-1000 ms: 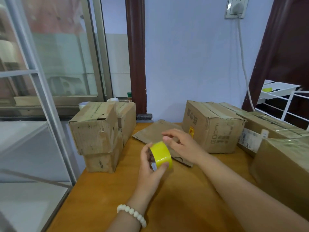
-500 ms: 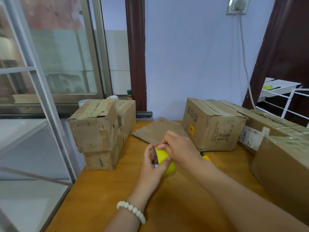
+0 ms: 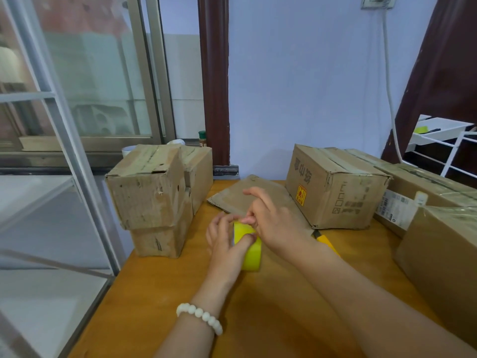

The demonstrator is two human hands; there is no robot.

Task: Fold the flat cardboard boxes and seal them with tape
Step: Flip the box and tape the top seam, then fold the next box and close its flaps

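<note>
Head view: left hand point(image 3: 227, 244) grips the tape point(image 3: 252, 255) upright over mid-table point(image 3: 154, 306), thumb across its face. Right hand point(image 3: 277, 223) curls its fingertips onto the roll's top, pinching there. Step, judged: finding the tape end. Flat box point(image 3: 245, 196) lies just beyond, unfolded. Next calls for peeling an end free, then erecting that box.
</note>
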